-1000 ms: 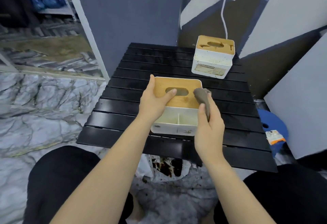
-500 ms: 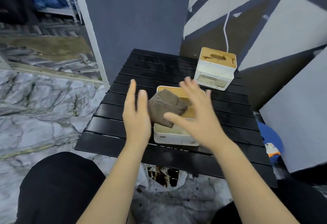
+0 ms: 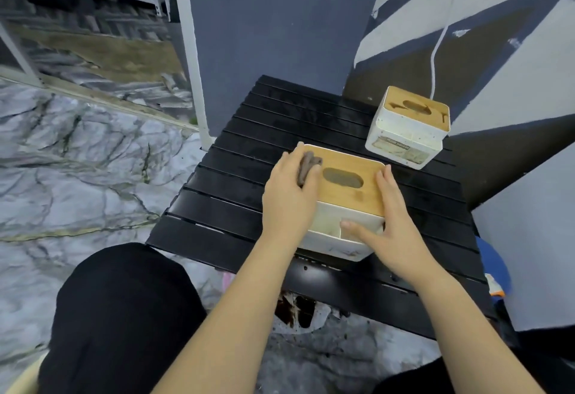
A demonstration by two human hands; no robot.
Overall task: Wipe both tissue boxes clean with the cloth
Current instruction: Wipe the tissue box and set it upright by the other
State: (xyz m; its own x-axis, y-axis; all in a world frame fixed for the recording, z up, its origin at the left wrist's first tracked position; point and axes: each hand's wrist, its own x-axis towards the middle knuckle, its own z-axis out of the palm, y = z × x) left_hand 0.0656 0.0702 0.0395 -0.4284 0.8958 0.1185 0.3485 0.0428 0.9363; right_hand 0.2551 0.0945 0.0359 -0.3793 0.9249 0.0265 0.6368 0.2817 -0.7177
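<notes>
- The black slatted counter [image 3: 236,207] sits before you.
- Near tissue box [image 3: 348,203], centre; second tissue box [image 3: 404,132] at 2 o'clock.
- Your right hand [image 3: 392,225] lies spread on the near box's right side.
- Your left hand [image 3: 289,200] presses the bunched cloth [image 3: 306,166] onto its lid's 10 o'clock corner.

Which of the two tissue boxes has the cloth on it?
The nearer tissue box, held by both hands; the cloth lies on its wooden lid. The far box stands untouched.

Dim, cool indoor light; soft shadows. Faint sheen on black slatted table [image 3: 236,207]. Slight overall softness, wide-angle bending at edges.
</notes>
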